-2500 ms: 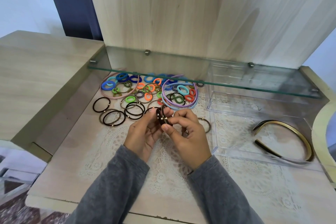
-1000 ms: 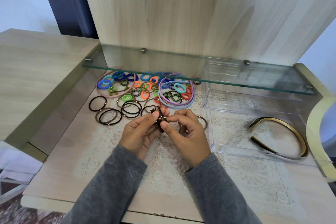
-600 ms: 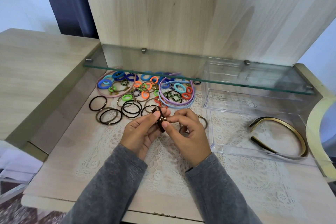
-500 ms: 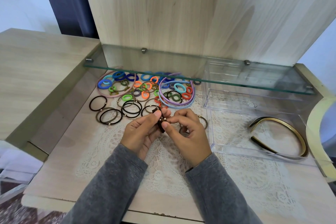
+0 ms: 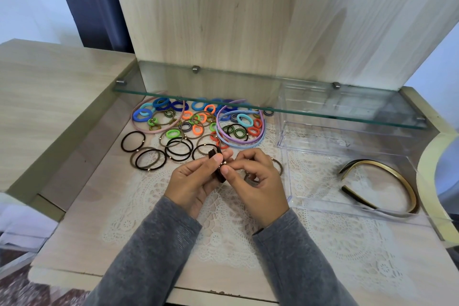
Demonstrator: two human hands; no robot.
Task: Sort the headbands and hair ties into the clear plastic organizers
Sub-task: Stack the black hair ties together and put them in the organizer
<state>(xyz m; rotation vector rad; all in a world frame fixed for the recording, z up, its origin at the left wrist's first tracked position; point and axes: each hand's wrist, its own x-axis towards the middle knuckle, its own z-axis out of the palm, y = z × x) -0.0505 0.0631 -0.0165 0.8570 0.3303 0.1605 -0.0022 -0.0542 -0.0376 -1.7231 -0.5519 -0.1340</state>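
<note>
Hair ties point(image 5: 218, 164): dark bundle pinched between your left hand point(image 5: 193, 181) and right hand point(image 5: 253, 184), fingertips closed on it. Long axis runs roughly upright, above the lace mat point(image 5: 223, 231), left of the clear organizer point(image 5: 347, 196).

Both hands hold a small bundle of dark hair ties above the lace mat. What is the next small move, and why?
Probably carry the bundle of dark hair ties, pinched between the left hand and right hand, rightward to the clear plastic organizer. The ties look gathered into one stack, the organizer lies open beside the right hand, and it holds only the gold and black headbands, so there is room.
</note>
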